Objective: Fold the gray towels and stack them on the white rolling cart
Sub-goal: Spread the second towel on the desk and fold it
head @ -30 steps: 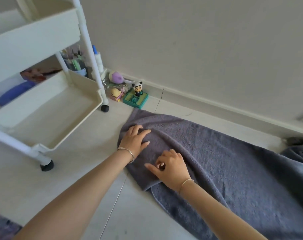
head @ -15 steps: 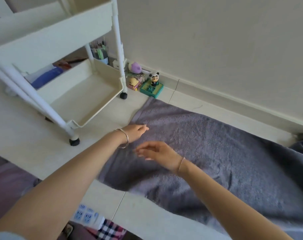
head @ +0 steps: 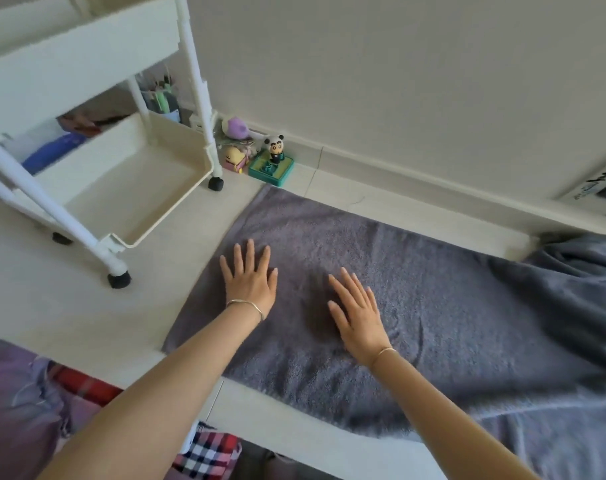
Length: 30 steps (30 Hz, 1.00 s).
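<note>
A gray towel (head: 433, 296) lies spread flat on the pale tiled floor, its left end near the cart. My left hand (head: 249, 282) rests flat on the towel close to its left edge, fingers spread. My right hand (head: 358, 311) lies flat on the towel a little to the right, fingers apart, holding nothing. A second, bluer gray towel (head: 578, 278) lies crumpled over the right end. The white rolling cart (head: 128, 181) stands at the upper left, its lowest tray bare.
Small toys, a panda figure on a green base (head: 273, 161) and a purple plush (head: 237, 128), sit by the wall behind the cart's wheel (head: 215, 183). Checked and purple fabric (head: 204, 455) lies at the bottom left. A box (head: 602, 188) leans at the far right wall.
The towel's left end, folded over a second ago, is now opened out flat. Both hands have gone from gripping its edge to lying flat on it; the view has pulled back.
</note>
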Available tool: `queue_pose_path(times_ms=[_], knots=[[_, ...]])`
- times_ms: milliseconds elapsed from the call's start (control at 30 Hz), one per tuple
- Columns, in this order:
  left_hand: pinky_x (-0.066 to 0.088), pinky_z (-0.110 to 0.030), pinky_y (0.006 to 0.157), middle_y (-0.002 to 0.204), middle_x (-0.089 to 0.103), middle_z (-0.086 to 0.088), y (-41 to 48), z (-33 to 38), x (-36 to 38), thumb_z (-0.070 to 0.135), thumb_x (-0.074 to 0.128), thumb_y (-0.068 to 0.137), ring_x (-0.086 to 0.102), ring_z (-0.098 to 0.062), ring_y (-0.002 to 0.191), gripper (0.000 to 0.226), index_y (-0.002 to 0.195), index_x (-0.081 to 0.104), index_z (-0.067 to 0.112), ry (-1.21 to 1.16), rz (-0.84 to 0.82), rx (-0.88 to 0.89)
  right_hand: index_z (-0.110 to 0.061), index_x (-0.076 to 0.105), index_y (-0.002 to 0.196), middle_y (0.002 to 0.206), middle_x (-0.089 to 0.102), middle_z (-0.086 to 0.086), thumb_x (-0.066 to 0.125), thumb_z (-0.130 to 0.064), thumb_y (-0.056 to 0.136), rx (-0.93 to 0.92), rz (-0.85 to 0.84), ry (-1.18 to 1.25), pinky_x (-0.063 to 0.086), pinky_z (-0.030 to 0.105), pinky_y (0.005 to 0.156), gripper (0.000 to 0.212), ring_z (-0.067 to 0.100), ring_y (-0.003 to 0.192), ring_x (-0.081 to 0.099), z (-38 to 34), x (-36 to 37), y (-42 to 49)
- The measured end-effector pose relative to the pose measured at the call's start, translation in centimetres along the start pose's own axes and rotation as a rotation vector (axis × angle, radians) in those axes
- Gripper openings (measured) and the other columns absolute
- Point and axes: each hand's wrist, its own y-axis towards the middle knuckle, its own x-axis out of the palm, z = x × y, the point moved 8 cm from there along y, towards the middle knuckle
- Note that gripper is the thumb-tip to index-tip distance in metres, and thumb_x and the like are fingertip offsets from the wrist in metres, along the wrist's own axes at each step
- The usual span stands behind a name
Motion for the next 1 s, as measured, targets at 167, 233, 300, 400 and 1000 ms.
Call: queue_pose_path(times_ms=[167, 233, 300, 400, 1000], knots=[[-0.008, -0.048, 0.115, 0.159, -0.005, -0.001, -5.2, 11.5, 0.4, 0.043, 0.003, 0.097, -0.006, -0.024, 0.146, 0.056, 0.15, 0.003, 0.027, -0.17, -0.004, 0.324, -0.022, 0.037, 0.143, 0.156, 0.02, -0.001, 0.028, -0.03, 0.102, 0.37, 0.336, -0.016, -0.004, 0.031, 0.118, 0.043, 0.016, 0.146, 0.01, 8.0, -6.1, -4.9], [0.0, -0.052, 0.115, 0.158, 0.011, 0.001, -8.2, 16.6, 2.2, 0.047, -0.003, 0.087, 0.008, -0.025, 0.146, 0.067, 0.149, 0.017, 0.031, -0.152, -0.139, 0.496, -0.019, 0.035, 0.144, 0.157, 0.019, 0.003, 0.033, -0.027, 0.102, 0.497, 0.323, -0.067, -0.002, 0.035, 0.118, 0.043, 0.02, 0.146, 0.01, 11.3, -7.3, -7.2], [0.029, -0.061, 0.105, 0.146, 0.042, 0.001, -9.4, 18.4, 3.6, 0.044, 0.015, 0.089, 0.04, -0.03, 0.133, 0.058, 0.137, 0.046, 0.033, -0.09, -0.137, 0.527, -0.018, 0.036, 0.144, 0.156, 0.021, 0.004, 0.038, -0.026, 0.1, 0.533, 0.339, -0.04, 0.002, 0.037, 0.118, 0.044, 0.023, 0.145, 0.015, 12.9, -8.3, -9.0], [0.028, -0.062, 0.105, 0.15, 0.035, 0.002, -9.3, 18.3, 4.2, 0.043, 0.023, 0.094, 0.036, -0.03, 0.136, 0.05, 0.141, 0.039, 0.035, 0.008, -0.145, 0.469, -0.018, 0.041, 0.141, 0.154, 0.026, 0.003, 0.041, -0.027, 0.1, 0.493, 0.42, 0.036, 0.008, 0.039, 0.119, 0.042, 0.023, 0.143, 0.021, 13.7, -10.1, -11.9], [0.003, -0.059, 0.113, 0.159, 0.001, -0.006, -16.6, 30.3, 5.2, 0.051, 0.019, 0.097, -0.002, -0.037, 0.144, 0.06, 0.146, 0.022, 0.015, -0.01, -0.078, 0.379, -0.023, 0.053, 0.128, 0.131, 0.048, 0.003, 0.018, -0.058, 0.087, 0.665, 0.326, -0.184, 0.033, 0.039, 0.103, 0.064, 0.026, 0.124, 0.042, 25.9, -13.2, -33.7]])
